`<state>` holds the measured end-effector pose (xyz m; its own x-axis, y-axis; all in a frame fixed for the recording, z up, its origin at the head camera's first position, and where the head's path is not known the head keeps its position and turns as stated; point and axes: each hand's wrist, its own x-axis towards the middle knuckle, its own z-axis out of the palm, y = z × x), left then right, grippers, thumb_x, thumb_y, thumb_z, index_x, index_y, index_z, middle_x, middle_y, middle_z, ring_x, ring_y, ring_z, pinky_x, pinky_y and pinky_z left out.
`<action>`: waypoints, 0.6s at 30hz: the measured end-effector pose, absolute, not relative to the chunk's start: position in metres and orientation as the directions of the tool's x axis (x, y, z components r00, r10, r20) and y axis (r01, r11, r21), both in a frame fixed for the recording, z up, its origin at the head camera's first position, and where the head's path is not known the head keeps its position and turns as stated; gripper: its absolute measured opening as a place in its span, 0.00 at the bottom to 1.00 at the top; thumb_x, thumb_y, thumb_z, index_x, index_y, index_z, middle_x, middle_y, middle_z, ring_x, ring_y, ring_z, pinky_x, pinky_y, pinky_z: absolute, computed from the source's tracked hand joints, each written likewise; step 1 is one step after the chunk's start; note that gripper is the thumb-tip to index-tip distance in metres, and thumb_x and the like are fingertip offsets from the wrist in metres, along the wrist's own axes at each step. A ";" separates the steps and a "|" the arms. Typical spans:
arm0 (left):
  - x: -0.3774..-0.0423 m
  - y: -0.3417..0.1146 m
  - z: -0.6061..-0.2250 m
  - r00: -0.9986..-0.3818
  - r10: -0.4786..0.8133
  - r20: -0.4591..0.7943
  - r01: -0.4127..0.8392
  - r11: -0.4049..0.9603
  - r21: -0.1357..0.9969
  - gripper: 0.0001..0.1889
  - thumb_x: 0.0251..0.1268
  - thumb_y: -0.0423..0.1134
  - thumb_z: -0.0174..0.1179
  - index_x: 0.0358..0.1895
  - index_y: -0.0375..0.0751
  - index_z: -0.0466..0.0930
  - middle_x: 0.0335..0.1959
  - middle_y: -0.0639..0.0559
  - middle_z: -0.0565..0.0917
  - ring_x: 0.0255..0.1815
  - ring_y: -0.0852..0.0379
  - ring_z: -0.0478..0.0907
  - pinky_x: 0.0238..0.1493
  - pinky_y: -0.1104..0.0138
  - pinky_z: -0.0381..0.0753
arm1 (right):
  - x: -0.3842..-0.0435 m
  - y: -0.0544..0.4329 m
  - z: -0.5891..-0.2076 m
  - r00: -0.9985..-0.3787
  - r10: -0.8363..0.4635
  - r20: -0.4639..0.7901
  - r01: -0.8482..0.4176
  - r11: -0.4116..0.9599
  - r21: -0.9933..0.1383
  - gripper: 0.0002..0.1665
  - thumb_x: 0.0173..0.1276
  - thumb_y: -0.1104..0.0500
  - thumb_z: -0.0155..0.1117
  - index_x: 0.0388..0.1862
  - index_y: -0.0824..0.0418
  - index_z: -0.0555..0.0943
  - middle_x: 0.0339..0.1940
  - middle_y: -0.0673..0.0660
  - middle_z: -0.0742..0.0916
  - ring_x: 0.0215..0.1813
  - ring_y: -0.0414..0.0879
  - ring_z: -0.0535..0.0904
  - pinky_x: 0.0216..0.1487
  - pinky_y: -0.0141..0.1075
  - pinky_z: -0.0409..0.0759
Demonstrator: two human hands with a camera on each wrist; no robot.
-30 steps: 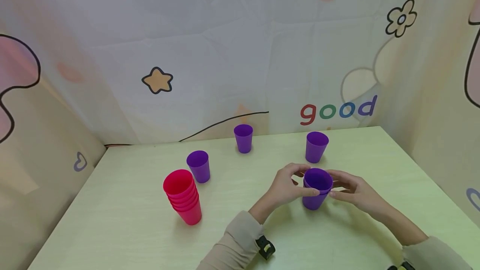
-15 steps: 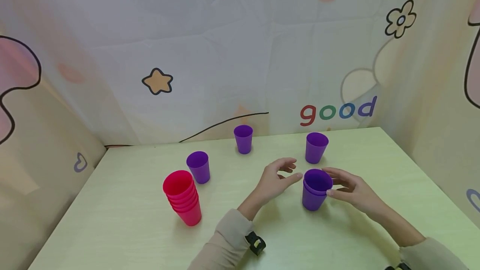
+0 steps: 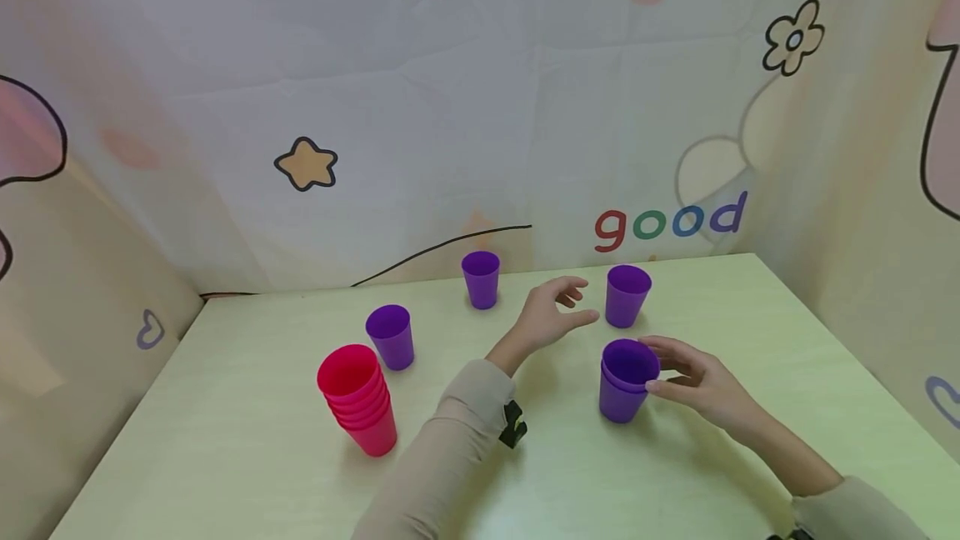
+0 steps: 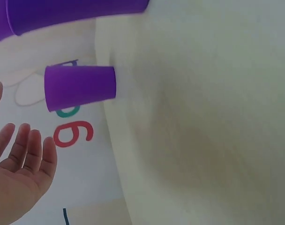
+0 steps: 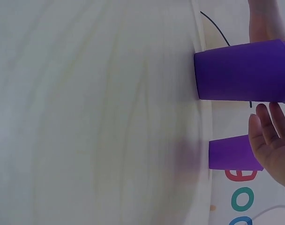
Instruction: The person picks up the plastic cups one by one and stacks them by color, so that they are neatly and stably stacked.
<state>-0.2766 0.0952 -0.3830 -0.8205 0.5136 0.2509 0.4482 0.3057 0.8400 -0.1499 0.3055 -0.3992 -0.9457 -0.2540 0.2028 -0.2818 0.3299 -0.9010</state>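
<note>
In the head view, two nested purple cups [image 3: 619, 398] stand upright on the table at right of centre. My right hand [image 3: 701, 382] is at their right side, thumb and forefinger spread at the rim. The right wrist view shows loosely bent fingers [image 5: 269, 133] right beside the nested cups [image 5: 243, 72]. My left hand [image 3: 546, 317] is over the table, fingers loosely bent and holding nothing. Its thumb and fingertips point toward a single purple cup [image 3: 626, 297] at the back right. That cup [image 4: 81, 86] also appears beyond the hand [image 4: 23, 173] in the left wrist view.
A stack of several red cups [image 3: 371, 423] stands at left of centre. Just behind it is a purple cup [image 3: 392, 338], and another purple cup [image 3: 482, 280] is near the table's back edge. A printed cloth [image 3: 420, 107] hangs behind the table [image 3: 225, 407].
My left hand has let go of the nested purple cups, drawn back left, then moved away toward the back right cup. My right hand has stayed beside the nested cups.
</note>
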 end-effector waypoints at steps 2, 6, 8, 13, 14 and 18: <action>-0.284 0.096 -0.382 -0.820 0.517 0.243 0.456 0.336 0.824 0.24 0.54 0.40 0.65 0.55 0.39 0.74 0.41 0.48 0.79 0.45 0.50 0.76 0.40 0.73 0.73 | -0.150 0.304 -0.399 -0.946 -0.249 0.207 -0.285 0.335 -0.898 0.32 0.59 0.66 0.63 0.62 0.70 0.64 0.52 0.64 0.77 0.47 0.38 0.76 0.43 0.33 0.78; -0.293 0.096 -0.381 -0.836 0.504 0.216 0.435 0.369 0.821 0.26 0.53 0.41 0.65 0.56 0.39 0.73 0.42 0.48 0.79 0.45 0.52 0.75 0.41 0.72 0.73 | -0.153 0.301 -0.401 -0.938 -0.259 0.231 -0.315 0.352 -0.882 0.36 0.55 0.67 0.66 0.62 0.70 0.63 0.52 0.66 0.77 0.46 0.38 0.76 0.43 0.35 0.78; -0.297 0.095 -0.381 -0.843 0.497 0.205 0.419 0.369 0.829 0.26 0.53 0.42 0.65 0.56 0.39 0.73 0.43 0.48 0.79 0.46 0.52 0.75 0.41 0.72 0.73 | -0.154 0.300 -0.402 -0.929 -0.272 0.250 -0.337 0.349 -0.874 0.37 0.54 0.67 0.67 0.62 0.69 0.63 0.52 0.64 0.77 0.46 0.38 0.76 0.42 0.35 0.78; -0.304 0.096 -0.384 -0.856 0.487 0.176 0.377 0.355 0.855 0.26 0.53 0.41 0.66 0.56 0.39 0.73 0.43 0.48 0.78 0.49 0.47 0.74 0.43 0.71 0.73 | -0.157 0.297 -0.405 -0.913 -0.282 0.293 -0.381 0.341 -0.859 0.36 0.53 0.69 0.67 0.61 0.70 0.64 0.53 0.57 0.78 0.46 0.37 0.77 0.43 0.32 0.77; -0.305 0.097 -0.385 -0.857 0.486 0.171 0.371 0.353 0.859 0.26 0.53 0.41 0.66 0.56 0.39 0.73 0.43 0.48 0.78 0.49 0.47 0.74 0.43 0.71 0.73 | -0.157 0.297 -0.406 -0.913 -0.277 0.301 -0.387 0.346 -0.855 0.36 0.53 0.69 0.68 0.61 0.69 0.65 0.53 0.56 0.78 0.47 0.36 0.77 0.43 0.32 0.76; -0.309 0.103 -0.389 -0.859 0.485 0.161 0.362 0.354 0.862 0.26 0.53 0.41 0.66 0.56 0.38 0.73 0.43 0.48 0.78 0.48 0.49 0.74 0.43 0.72 0.72 | -0.156 0.298 -0.406 -0.916 -0.240 0.321 -0.394 0.390 -0.833 0.35 0.53 0.67 0.68 0.60 0.67 0.67 0.51 0.59 0.79 0.46 0.36 0.76 0.42 0.30 0.76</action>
